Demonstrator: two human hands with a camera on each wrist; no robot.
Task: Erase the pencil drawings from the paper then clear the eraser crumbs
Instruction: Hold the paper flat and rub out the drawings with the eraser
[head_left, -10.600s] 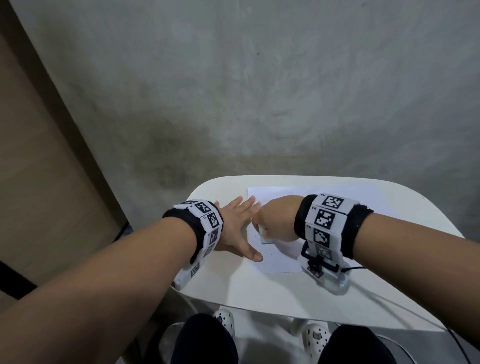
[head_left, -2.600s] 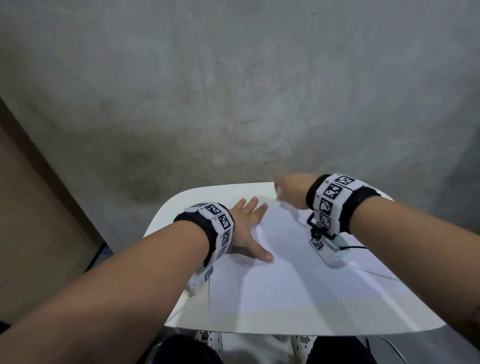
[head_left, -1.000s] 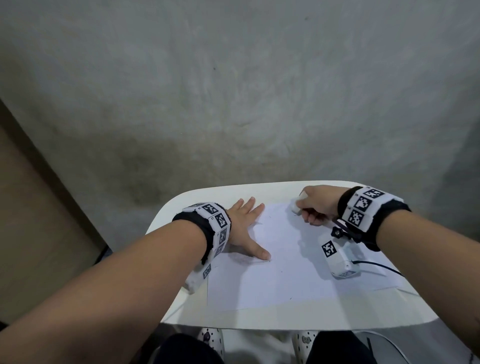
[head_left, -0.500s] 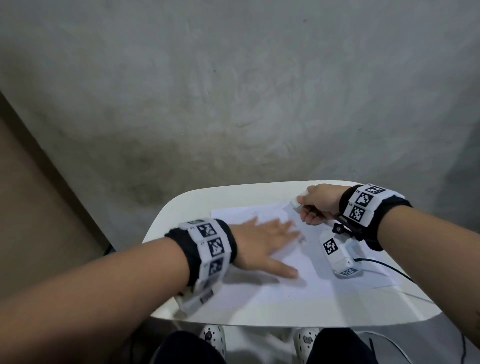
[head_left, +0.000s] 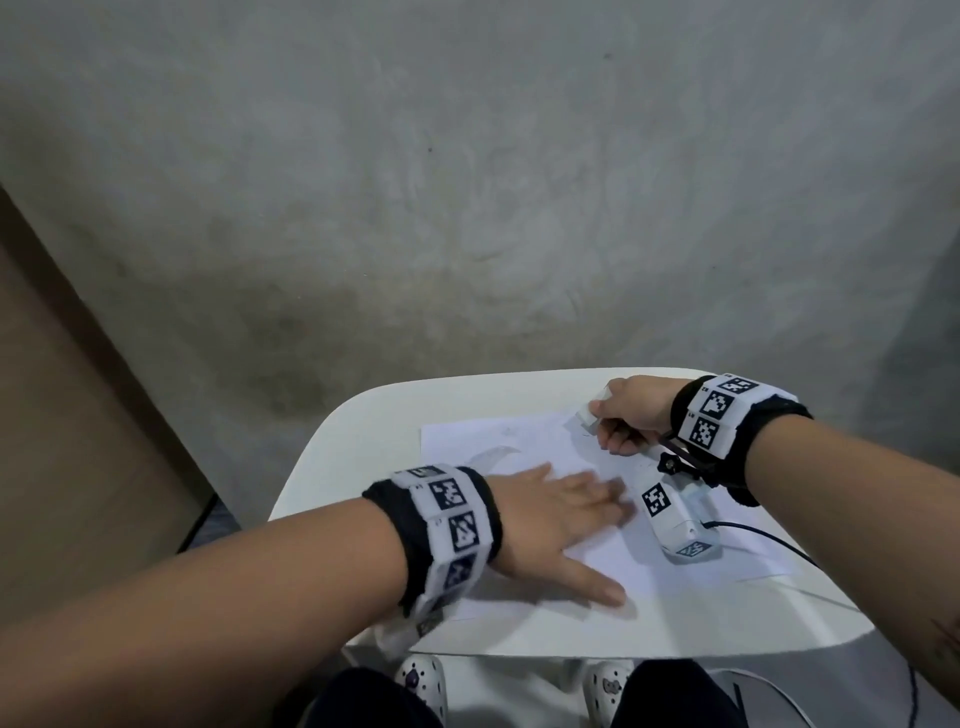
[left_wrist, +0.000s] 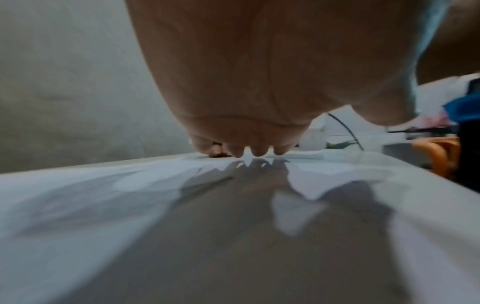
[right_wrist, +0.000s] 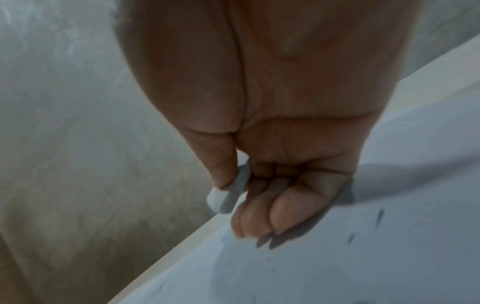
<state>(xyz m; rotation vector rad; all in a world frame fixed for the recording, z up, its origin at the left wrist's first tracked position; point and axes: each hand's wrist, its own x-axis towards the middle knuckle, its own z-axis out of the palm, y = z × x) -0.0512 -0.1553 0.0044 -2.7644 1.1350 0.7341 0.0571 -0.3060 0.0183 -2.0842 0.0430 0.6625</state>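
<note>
A white sheet of paper (head_left: 498, 441) lies on the small white table (head_left: 363, 410). My left hand (head_left: 566, 512) lies flat on the middle of the sheet, fingers straight and spread (left_wrist: 255, 151). My right hand (head_left: 621, 415) is at the sheet's far right corner, pinching a small white eraser (head_left: 587, 415) (right_wrist: 228, 195) between thumb and fingers, its other fingers curled with tips on the paper. Dark eraser crumbs (right_wrist: 378, 216) are scattered on the paper beside that hand. Faint pencil marks (head_left: 511, 430) show near the far edge.
A grey concrete floor (head_left: 467, 182) surrounds the table, with a brown panel (head_left: 62, 415) at left. A black cable (head_left: 753, 535) runs from the right wrist camera over the table's right side. My knees and shoes (head_left: 415, 680) are under the near edge.
My left hand has slid rightward across the sheet from its left edge to the middle. My right hand stays at the far right corner with the eraser.
</note>
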